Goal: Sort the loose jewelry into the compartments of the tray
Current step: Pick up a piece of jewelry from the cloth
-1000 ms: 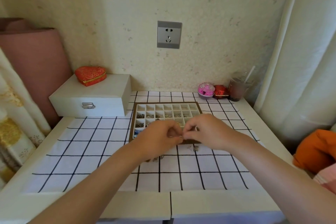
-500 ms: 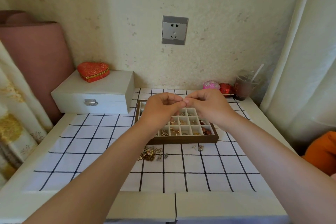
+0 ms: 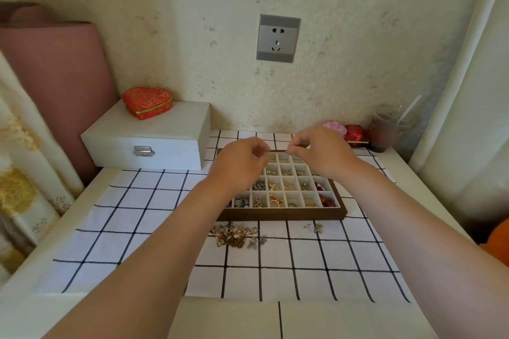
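Hands have split since half a second ago: fingertips were touching, now a small gap. Left hand (image 3: pixel 239 165) and right hand (image 3: pixel 322 154) hover over the far rows of the tray (image 3: pixel 281 215). Both have thumb and fingertips pinched together; can't tell what's held, too small to resolve. Loose jewelry (image 3: pixel 237 235) sits heaped on the checked cloth (image 3: pixel 137 215) just in front of the tray's near wall, with two stray pieces (image 3: pixel 314 227) to its right. To do this step well, I'd lower each pinch right into a matching compartment before letting go, one hand at a time. Far rows look mostly free.
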`<state>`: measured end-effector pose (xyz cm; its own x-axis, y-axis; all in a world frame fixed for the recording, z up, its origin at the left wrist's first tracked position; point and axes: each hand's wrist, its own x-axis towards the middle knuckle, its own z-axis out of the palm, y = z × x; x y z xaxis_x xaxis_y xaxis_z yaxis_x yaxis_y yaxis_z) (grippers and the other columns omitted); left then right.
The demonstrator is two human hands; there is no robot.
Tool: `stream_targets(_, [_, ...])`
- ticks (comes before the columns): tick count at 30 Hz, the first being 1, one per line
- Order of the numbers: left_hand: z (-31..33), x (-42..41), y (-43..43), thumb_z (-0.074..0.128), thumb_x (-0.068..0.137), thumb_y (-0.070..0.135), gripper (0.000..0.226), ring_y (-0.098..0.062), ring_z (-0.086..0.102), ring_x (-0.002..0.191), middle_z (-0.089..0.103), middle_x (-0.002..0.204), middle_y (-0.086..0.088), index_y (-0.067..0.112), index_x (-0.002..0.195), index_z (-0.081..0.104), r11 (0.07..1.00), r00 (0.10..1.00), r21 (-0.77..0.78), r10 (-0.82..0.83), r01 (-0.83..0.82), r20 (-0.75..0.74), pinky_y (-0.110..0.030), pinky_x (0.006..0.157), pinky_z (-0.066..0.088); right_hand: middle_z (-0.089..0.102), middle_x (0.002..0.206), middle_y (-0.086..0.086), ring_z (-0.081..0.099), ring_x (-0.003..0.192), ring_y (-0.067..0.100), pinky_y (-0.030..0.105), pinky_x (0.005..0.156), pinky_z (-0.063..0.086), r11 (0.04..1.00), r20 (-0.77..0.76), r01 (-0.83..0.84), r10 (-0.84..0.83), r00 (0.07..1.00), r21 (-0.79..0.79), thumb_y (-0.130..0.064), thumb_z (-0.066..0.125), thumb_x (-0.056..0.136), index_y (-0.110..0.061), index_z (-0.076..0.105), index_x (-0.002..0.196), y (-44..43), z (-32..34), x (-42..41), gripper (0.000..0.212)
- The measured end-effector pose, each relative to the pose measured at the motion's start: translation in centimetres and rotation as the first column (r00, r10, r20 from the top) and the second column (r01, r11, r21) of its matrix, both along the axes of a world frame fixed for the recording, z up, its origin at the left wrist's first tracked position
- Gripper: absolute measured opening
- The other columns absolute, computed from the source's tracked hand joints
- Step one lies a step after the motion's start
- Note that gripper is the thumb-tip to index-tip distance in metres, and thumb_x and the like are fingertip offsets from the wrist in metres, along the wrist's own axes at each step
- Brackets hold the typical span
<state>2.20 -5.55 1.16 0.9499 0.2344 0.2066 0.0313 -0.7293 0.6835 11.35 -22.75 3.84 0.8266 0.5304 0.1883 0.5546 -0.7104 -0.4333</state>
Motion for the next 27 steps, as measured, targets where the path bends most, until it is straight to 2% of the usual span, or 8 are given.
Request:
stream_targets(2, [-1.0,0.1,0.7,0.057,0.096,0.040,0.030,-0.015,0.052,0.115,0.063,0.122,0.009,0.033,0.125,0.061,0.966,0.997,0.253,-0.048,0.059,-0.052,-0.036,0.095,0.044,0.069,0.089,-0.018,0.062,0.081,0.001,0.029,0.071,0.053,0.987,0.006,0.025,-0.024,1.000,-0.160,-0.033,0.065,0.095,-0.036,0.071,0.088,0.0,-0.5,0.3,0.010])
stream_targets(5, [-2.2,0.2,1.1,0.052,0.095,0.051,0.045,-0.021,0.039,0.133,0.052,0.141,0.002,0.034,0.137,0.053,0.892,0.984,0.420,-0.118,0.165,-0.137,-0.047,0.111,0.033,0.069,0.087,-0.019,0.062,0.079,0.001,0.030,0.071,0.056,0.959,0.008,0.003,-0.001,1.000,-0.285,-0.030,0.065,0.094,-0.033,0.076,0.089,0.4,-1.0,0.4,0.013])
stream_targets(9, [-2.6,0.3,1.2,0.049,0.095,0.056,0.054,-0.022,0.030,0.142,0.041,0.152,0.001,0.036,0.145,0.044,0.879,0.958,0.405,-0.168,0.253,-0.234,-0.049,0.116,0.028,0.069,0.086,-0.017,0.064,0.082,0.005,0.034,0.074,0.057,0.911,0.036,-0.011,0.029,0.999,-0.413,-0.030,0.065,0.092,-0.033,0.076,0.088,1.2,-1.0,0.3,0.012])
stream_targets(14, [-2.7,0.3,1.2,0.048,0.094,0.056,0.056,-0.022,0.030,0.141,0.040,0.152,0.001,0.035,0.146,0.043,0.869,0.955,0.419,-0.174,0.264,-0.240,-0.047,0.116,0.028,0.071,0.089,-0.012,0.064,0.082,0.011,0.036,0.072,0.058,0.843,0.071,-0.012,0.060,0.996,-0.537,-0.030,0.063,0.091,-0.036,0.067,0.078,1.8,-1.3,0.5,0.016])
stream_targets(21, [-2.9,0.2,1.3,0.049,0.095,0.054,0.054,-0.022,0.031,0.141,0.041,0.152,0.001,0.035,0.146,0.043,0.871,0.958,0.417,-0.179,0.261,-0.225,-0.046,0.116,0.027,0.071,0.093,-0.011,0.065,0.085,0.011,0.035,0.073,0.058,0.840,0.026,-0.043,0.068,0.997,-0.541,-0.032,0.061,0.093,-0.032,0.072,0.088,1.6,-1.4,0.8,0.013])
stream_targets(27, [-2.8,-0.4,1.2,0.053,0.096,0.048,0.051,-0.020,0.035,0.138,0.045,0.147,0.002,0.035,0.144,0.046,0.883,0.966,0.398,-0.193,0.248,-0.174,-0.046,0.114,0.032,0.064,0.097,-0.019,0.062,0.096,0.007,0.034,0.082,0.056,0.893,0.001,-0.066,0.074,0.997,-0.445,-0.034,0.059,0.095,-0.035,0.074,0.102,0.5,-0.5,0.0,0.016])
